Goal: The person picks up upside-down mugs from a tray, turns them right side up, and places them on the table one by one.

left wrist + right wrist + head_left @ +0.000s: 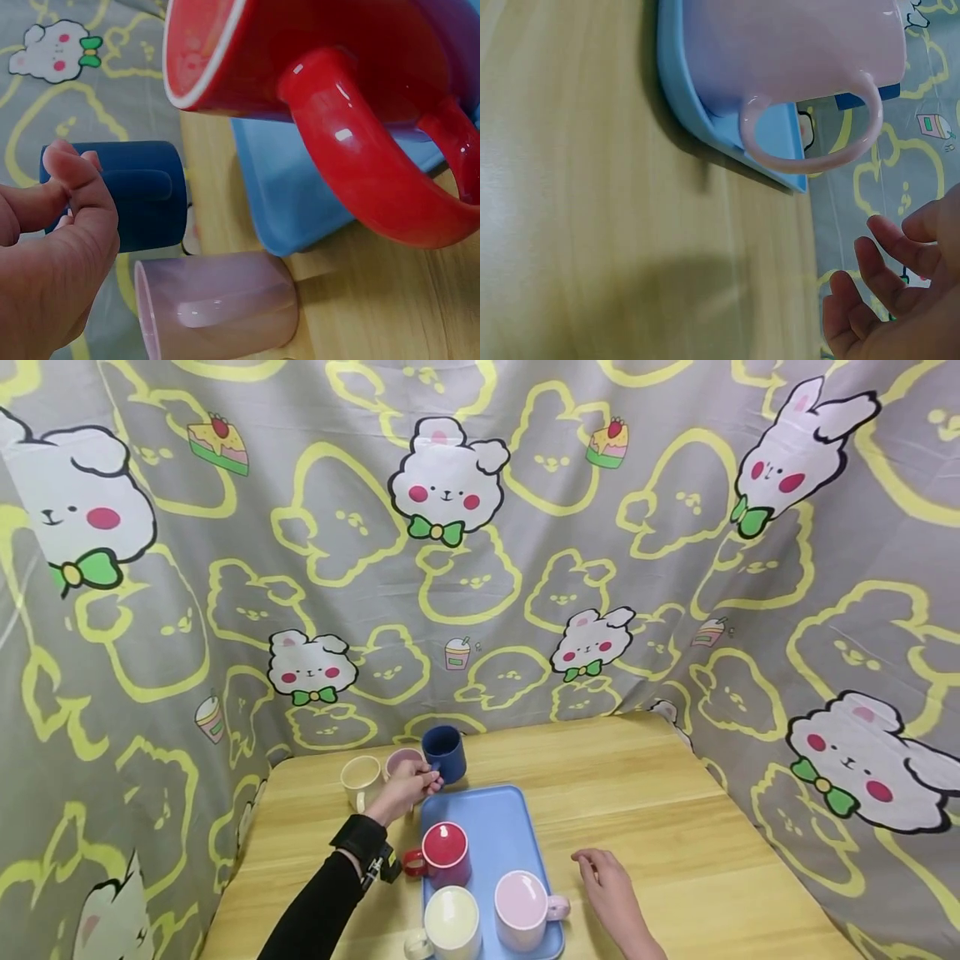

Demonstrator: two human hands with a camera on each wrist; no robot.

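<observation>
Beyond the far edge of the blue tray [491, 827], left of centre, I see the dark blue mug [451, 767], its handle [142, 184] pinched by the left hand [405, 787]. I'd expect it stiff, fairly weighty and breakable, best held by that handle. The right hand [611, 889], loose-fingered, holds nothing. I can't tell whether the mug's base touches the table [637, 793]; the left hand partly covers the far pink mug [247, 337].
</observation>
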